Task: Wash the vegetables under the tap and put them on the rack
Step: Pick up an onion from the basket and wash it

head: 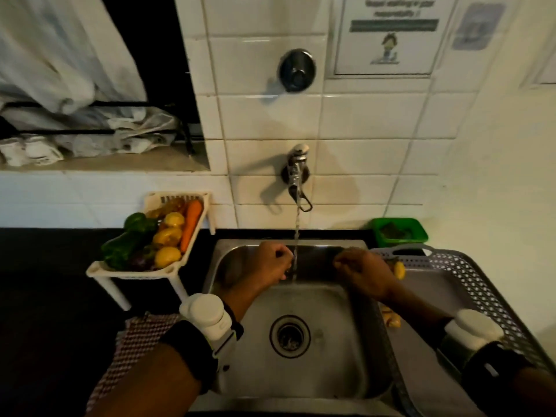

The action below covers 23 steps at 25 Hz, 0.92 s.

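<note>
- One view only, from a wide-angle camera worn on the person's head, so nothing is shared with a second view.
- It looks forward and steeply down onto the sink (288, 335), which fills the lower middle of the frame.
- It faces the tiled wall (270, 115) squarely; the tap (296, 176) sits near the picture's centre.
- It is close: both forearms enter from the bottom edge, large, and the hands (270, 263) meet over the basin.
- The wide lens bends straight lines near the edges; the counter (45, 296) spreads to the left, the grey tray (469, 284) to the right.
- The upper corners are soft and blurred.
</note>
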Motion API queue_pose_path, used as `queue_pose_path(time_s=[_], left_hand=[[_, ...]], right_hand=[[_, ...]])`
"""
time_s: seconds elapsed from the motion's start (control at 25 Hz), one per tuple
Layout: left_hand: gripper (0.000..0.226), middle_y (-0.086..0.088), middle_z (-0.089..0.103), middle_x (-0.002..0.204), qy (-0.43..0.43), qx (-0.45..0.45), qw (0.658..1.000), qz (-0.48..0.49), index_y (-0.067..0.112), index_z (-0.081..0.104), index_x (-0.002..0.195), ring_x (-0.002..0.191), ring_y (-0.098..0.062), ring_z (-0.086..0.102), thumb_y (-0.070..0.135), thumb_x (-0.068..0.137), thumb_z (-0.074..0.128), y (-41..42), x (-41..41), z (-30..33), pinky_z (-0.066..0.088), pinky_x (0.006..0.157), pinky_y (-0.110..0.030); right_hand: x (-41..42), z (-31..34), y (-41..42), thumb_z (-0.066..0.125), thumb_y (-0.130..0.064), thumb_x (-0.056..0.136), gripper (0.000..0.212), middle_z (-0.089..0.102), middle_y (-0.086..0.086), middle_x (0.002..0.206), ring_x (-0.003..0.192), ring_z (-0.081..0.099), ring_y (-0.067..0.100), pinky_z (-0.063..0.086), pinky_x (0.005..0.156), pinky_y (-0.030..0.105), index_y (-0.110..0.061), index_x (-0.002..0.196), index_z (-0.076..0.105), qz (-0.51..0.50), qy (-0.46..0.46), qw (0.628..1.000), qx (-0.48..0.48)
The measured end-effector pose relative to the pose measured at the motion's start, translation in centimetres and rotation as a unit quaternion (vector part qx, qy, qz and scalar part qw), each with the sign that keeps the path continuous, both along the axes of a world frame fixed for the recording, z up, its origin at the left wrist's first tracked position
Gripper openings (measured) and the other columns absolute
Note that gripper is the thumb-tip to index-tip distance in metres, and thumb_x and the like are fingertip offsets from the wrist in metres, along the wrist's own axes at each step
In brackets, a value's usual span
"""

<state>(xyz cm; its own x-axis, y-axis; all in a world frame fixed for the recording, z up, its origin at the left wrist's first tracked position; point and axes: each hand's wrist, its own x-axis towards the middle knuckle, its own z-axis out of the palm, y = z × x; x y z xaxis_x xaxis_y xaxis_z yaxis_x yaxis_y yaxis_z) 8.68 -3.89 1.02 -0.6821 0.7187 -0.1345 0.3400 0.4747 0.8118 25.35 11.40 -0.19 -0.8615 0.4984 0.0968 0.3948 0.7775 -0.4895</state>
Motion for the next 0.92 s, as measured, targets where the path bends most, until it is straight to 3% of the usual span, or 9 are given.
queue_pose_path(time_s=[0.12, 0.2, 0.32, 0.52, 0.76, 0.84, 0.92], left_hand=[[0.015, 0.002, 0.064, 0.078, 0.004, -0.012, 0.998, -0.060, 0.026, 0.059, 0.081, 0.057, -0.008, 0.059, 0.023, 0.094, 0.054, 2.9, 3.4, -0.8, 0.042, 0.046, -0.015], [0.020, 0.004, 0.065, 0.076, 0.014, -0.018, 0.997, -0.080, 0.029, 0.057, 0.076, 0.055, -0.008, 0.060, 0.022, 0.093, 0.055, 4.7, 5.3, -1.2, 0.043, 0.047, -0.016], [0.019, 0.004, 0.066, 0.076, 0.030, -0.027, 0.995, -0.087, 0.029, 0.059, 0.074, 0.054, -0.007, 0.060, 0.023, 0.092, 0.055, 6.6, 6.9, -1.8, 0.043, 0.045, -0.015], [0.015, 0.005, 0.067, 0.077, 0.051, -0.048, 0.994, -0.078, 0.029, 0.060, 0.080, 0.055, -0.005, 0.059, 0.025, 0.093, 0.055, 7.6, 7.7, -2.6, 0.043, 0.048, -0.016], [0.015, 0.001, 0.068, 0.080, 0.030, -0.055, 0.997, -0.055, 0.029, 0.059, 0.080, 0.057, -0.009, 0.061, 0.024, 0.093, 0.055, 6.6, 6.6, -3.8, 0.044, 0.049, -0.018], [0.013, 0.000, 0.067, 0.080, 0.026, -0.062, 0.997, -0.039, 0.025, 0.061, 0.083, 0.056, -0.008, 0.060, 0.023, 0.093, 0.054, 5.8, 5.8, -4.3, 0.043, 0.047, -0.018], [0.011, -0.001, 0.066, 0.081, 0.018, -0.071, 0.997, -0.018, 0.020, 0.062, 0.088, 0.056, -0.008, 0.059, 0.021, 0.094, 0.054, 4.8, 4.7, -4.6, 0.042, 0.045, -0.016]], right_hand=[[4.0, -1.5, 4.9, 0.058, -0.023, 0.090, 0.014, 0.068, 0.001, 0.096, 0.090, 0.065, 0.021, 0.047, 0.074, 0.029, -0.026, 0.094, 0.071, -0.086, -0.016, 0.996, -0.021], [5.9, -2.6, 6.9, 0.052, -0.020, 0.087, 0.028, 0.068, 0.000, 0.111, 0.102, 0.064, 0.022, 0.051, 0.083, 0.035, -0.037, 0.104, 0.066, -0.079, -0.052, 0.995, -0.007], [6.3, -3.9, 8.3, 0.052, -0.017, 0.090, 0.050, 0.046, 0.000, 0.144, 0.131, 0.043, 0.024, 0.039, 0.104, 0.040, -0.028, 0.138, 0.045, -0.053, -0.144, 0.983, 0.103], [5.0, -6.2, 9.4, 0.053, -0.020, 0.091, 0.064, 0.024, 0.002, 0.156, 0.143, 0.022, 0.025, 0.026, 0.111, 0.043, -0.026, 0.148, 0.026, 0.008, -0.229, 0.953, 0.198], [4.5, -6.8, 11.2, 0.062, -0.031, 0.085, 0.062, 0.032, 0.003, 0.149, 0.137, 0.031, 0.026, 0.034, 0.106, 0.042, -0.027, 0.142, 0.037, 0.030, -0.205, 0.957, 0.205], [5.4, -6.0, 11.3, 0.063, -0.038, 0.084, 0.055, 0.045, 0.002, 0.136, 0.125, 0.043, 0.024, 0.041, 0.098, 0.038, -0.028, 0.135, 0.046, -0.009, -0.129, 0.984, 0.126], [5.4, -4.5, 10.8, 0.067, -0.040, 0.082, 0.049, 0.051, 0.000, 0.118, 0.108, 0.052, 0.021, 0.047, 0.086, 0.035, -0.024, 0.127, 0.054, -0.073, 0.006, 0.997, 0.032]])
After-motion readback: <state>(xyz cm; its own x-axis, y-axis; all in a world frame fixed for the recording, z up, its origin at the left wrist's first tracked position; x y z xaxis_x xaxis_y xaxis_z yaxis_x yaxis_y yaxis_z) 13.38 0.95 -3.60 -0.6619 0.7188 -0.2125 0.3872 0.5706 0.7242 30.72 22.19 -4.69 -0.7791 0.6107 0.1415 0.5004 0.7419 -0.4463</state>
